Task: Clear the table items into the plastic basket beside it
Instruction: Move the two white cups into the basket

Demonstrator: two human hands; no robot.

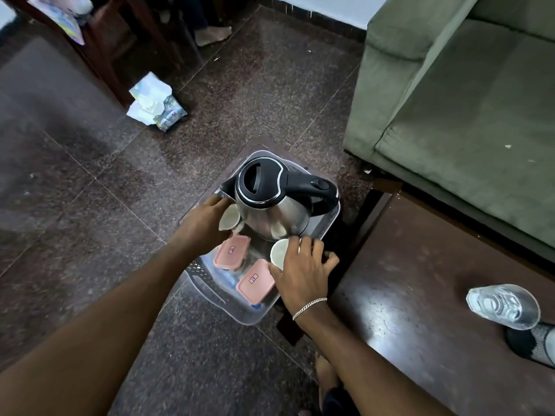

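A clear plastic basket (pixel 255 313) stands on the floor left of the dark wooden table (pixel 420 295). Inside it stands a steel kettle (pixel 270 202) with a black lid and handle, and two pink-lidded boxes (pixel 232 252) (pixel 255 282) lie in front of it. My left hand (pixel 204 226) is wrapped around a cream cup (pixel 229 219) at the kettle's left side. My right hand (pixel 303 268) holds a white cup (pixel 280 253) at the basket's right edge, low inside it. A clear glass bottle (pixel 503 306) lies on the table at the right.
A green sofa (pixel 465 100) fills the upper right, close behind the table. Crumpled paper packaging (pixel 156 105) lies on the granite floor beside dark wooden furniture (pixel 126 40). A grey-and-black object (pixel 534 343) sits by the bottle. A person's bare foot (pixel 211 34) shows at the top.
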